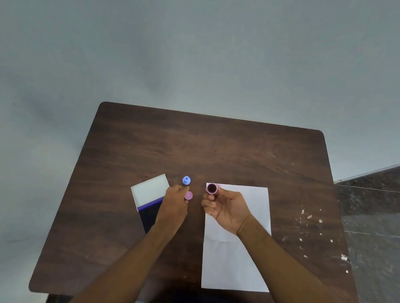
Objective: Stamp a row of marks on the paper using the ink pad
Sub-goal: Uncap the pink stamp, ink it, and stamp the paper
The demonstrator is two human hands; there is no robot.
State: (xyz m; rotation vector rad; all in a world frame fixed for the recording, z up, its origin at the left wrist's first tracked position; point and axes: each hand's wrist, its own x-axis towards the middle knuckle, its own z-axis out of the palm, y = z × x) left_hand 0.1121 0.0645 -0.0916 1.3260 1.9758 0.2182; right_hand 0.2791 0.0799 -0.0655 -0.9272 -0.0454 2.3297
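Observation:
A white sheet of paper [236, 261] lies on the brown table [194, 146], right of centre. My right hand [226, 206] is over its top left corner, palm up, and grips a small pink stamp [212, 188] whose dark inked face points toward me. A faint purple mark shows on the paper just behind the stamp. My left hand [174, 202] pinches a pink cap [188, 195] just above the table. The open ink pad [150, 204] lies under and to the left of that hand, with its white lid raised and its dark blue pad partly hidden by my wrist.
A blue stamp [186, 180] stands upright just beyond my left hand. White flecks mark the table's right side. The table ends near the bottom of the view, and a dark tiled floor [373, 214] lies to the right.

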